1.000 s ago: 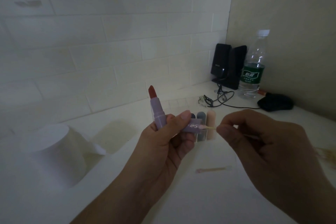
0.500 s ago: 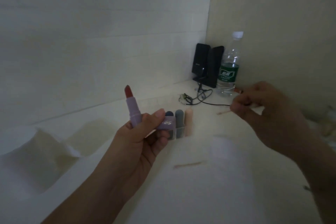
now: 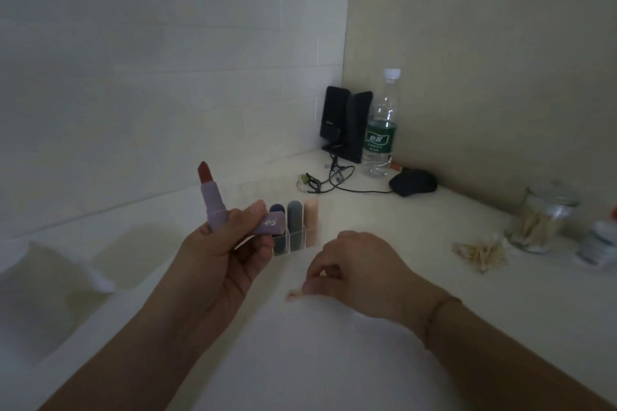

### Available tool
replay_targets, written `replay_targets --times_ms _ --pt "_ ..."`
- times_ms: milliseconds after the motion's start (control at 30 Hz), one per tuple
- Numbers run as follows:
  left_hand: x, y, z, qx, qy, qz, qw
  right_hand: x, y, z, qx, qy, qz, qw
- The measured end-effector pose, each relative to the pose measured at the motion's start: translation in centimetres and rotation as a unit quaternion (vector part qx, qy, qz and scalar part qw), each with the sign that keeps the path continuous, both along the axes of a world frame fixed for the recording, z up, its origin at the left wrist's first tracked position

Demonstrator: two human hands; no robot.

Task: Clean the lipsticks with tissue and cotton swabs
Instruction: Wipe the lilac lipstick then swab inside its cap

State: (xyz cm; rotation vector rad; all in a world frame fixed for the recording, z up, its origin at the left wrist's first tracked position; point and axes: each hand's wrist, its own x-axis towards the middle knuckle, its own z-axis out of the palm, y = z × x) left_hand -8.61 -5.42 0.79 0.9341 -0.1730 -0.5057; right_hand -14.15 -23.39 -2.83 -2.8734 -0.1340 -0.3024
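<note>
Your left hand point(image 3: 227, 253) grips the uncapped lipstick point(image 3: 212, 202) upright with its cap point(image 3: 272, 227) — likely keeping the bullet clear — while your right hand point(image 3: 354, 272) pinches a cotton swab point(image 3: 295, 294) low at the table point(image 3: 384, 360).

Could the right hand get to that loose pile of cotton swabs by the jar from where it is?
Probably yes. The pile of cotton swabs lies in the open on the table, to the right of the right hand, with nothing between. But that hand already pinches one swab.
</note>
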Motion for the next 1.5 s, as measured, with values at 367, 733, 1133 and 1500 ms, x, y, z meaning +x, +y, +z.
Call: replay_targets --times_ms 367,733,1133,1500 --pt "0.9 0.3 -0.8 0.01 -0.025 -0.064 0.998 -7.5 -15.3 6.5 -0.091 -0.029 -0.282 0.955" --pt "0.4 0.2 -0.8 0.013 -0.047 -0.085 0.995 -11.2 -16.4 1.8 -0.187 0.015 -0.098 0.977" --pt "0.1 0.2 -0.6 0.011 -0.013 -0.07 0.997 -8.5 -15.8 2.6 0.084 -0.109 -0.129 0.982" --pt "-0.4 0.2 -0.2 0.023 -0.059 -0.035 0.997 -2.8 -0.5 6.4 0.297 -0.205 0.06 0.931"
